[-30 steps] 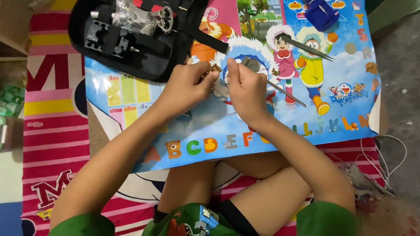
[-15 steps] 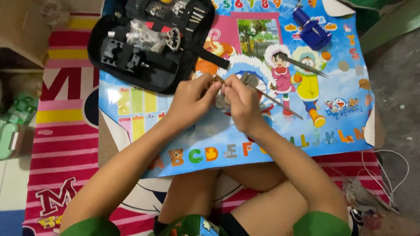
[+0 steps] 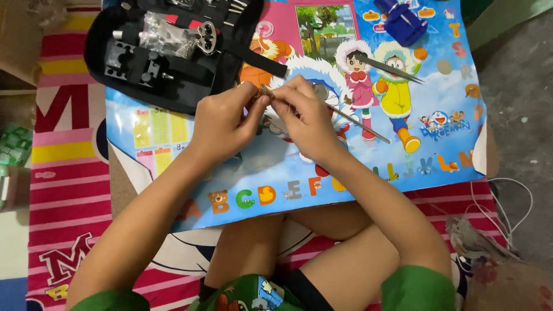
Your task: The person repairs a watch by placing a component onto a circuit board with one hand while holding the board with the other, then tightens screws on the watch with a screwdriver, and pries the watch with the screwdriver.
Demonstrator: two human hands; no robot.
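Observation:
My left hand (image 3: 222, 118) and my right hand (image 3: 305, 118) meet above a colourful cartoon alphabet mat (image 3: 190, 138). Together their fingertips pinch a small brownish metal part (image 3: 264, 92); most of it is hidden by my fingers. A thin metal rod (image 3: 360, 124) lies on the mat just right of my right hand. A small round metal piece (image 3: 318, 91) lies by my right knuckles.
An open black tool case (image 3: 173, 55) with metal tools and a plastic bag lies at the top left. A blue tool (image 3: 403, 23) sits at the top. Long tweezers (image 3: 394, 70) lie on the mat. A white cable (image 3: 507, 201) trails at right. My crossed legs are below.
Both hands stay pinched together on the small part. The view has shifted, so the mat and case sit lower and more to the right in the frame.

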